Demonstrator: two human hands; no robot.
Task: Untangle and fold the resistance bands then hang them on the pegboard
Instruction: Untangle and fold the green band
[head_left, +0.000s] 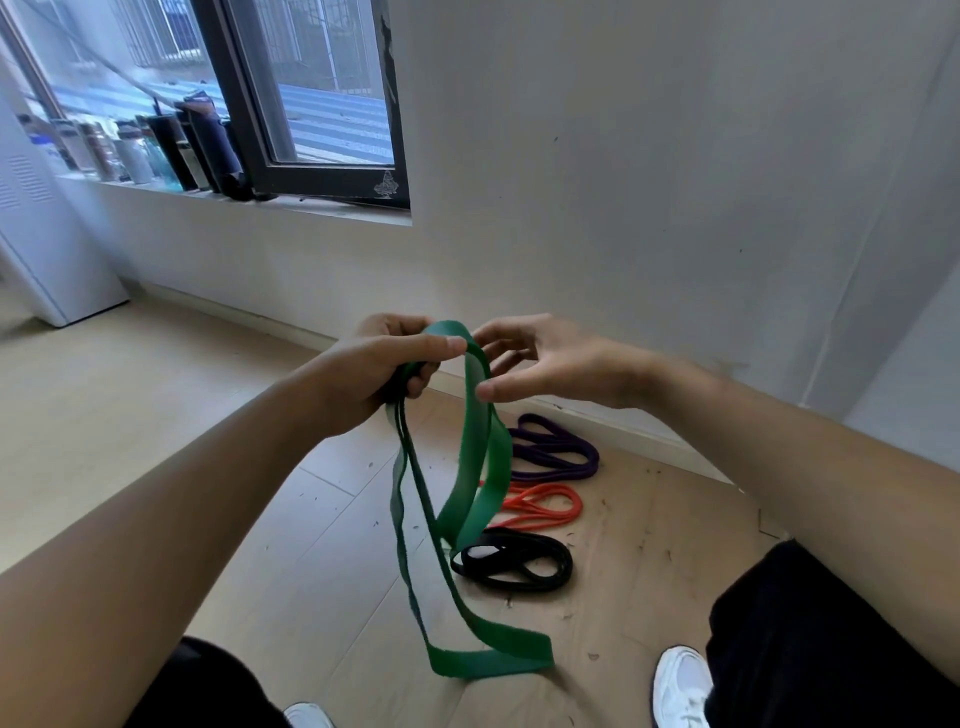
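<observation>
The green band (475, 467), wide and flat, is hanging in long loops in front of the person, its lowest fold dangling over the floor (156, 415). The left grip (384, 364) is clenching its gathered top, thumb pressing along the upper loop. The right grip (540, 364) is hovering released, fingers loosely spread behind that loop, thumb tip touching its edge. A purple band (561, 454), an orange band (545, 506) and a black band (519, 561) are lying folded on the floor.

Matt rubbery green band (470, 499) hangs over a pale, scuffed wood-look floor (156, 441) below a matt painted wall (649, 182).
</observation>
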